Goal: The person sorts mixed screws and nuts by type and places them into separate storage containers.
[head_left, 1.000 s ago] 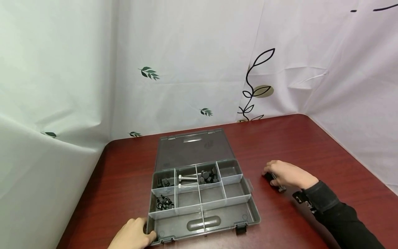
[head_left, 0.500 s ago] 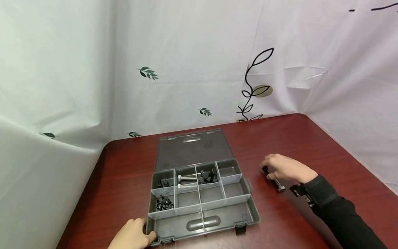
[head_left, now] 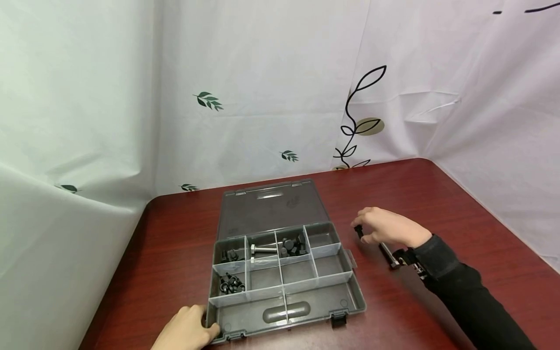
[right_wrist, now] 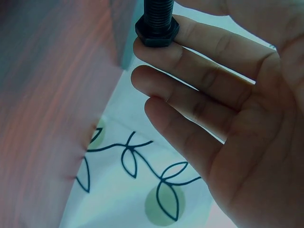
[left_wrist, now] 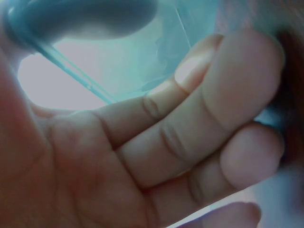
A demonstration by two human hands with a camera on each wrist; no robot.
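My left hand (head_left: 185, 328) holds the near left corner of a grey plastic compartment box (head_left: 323, 300), thumb over the rim; its curved fingers fill the left wrist view. Right of the box, my right hand (head_left: 393, 227) pinches a black hex bolt (head_left: 358, 231) between thumb and fingertips. Seen from the right wrist, the bolt's head (right_wrist: 156, 32) points down along the fingertips, and its upper end runs out of the frame. On the table beneath the right wrist lies a silver bolt (head_left: 387, 254), partly covered by the hand and wrist camera.
The box's lid (head_left: 271, 209) lies folded back behind it. Back compartments hold small black pieces (head_left: 232, 255), silver bolts (head_left: 264, 251) and black bolts (head_left: 292, 247). Black ring-shaped pieces (head_left: 232, 285) sit in the left one. White patterned cloth (head_left: 262, 97) hangs behind the table.
My right hand has moved left and slightly away toward the box, carrying the black bolt. The silver bolt has come into view behind it on the table. The left hand stays put.
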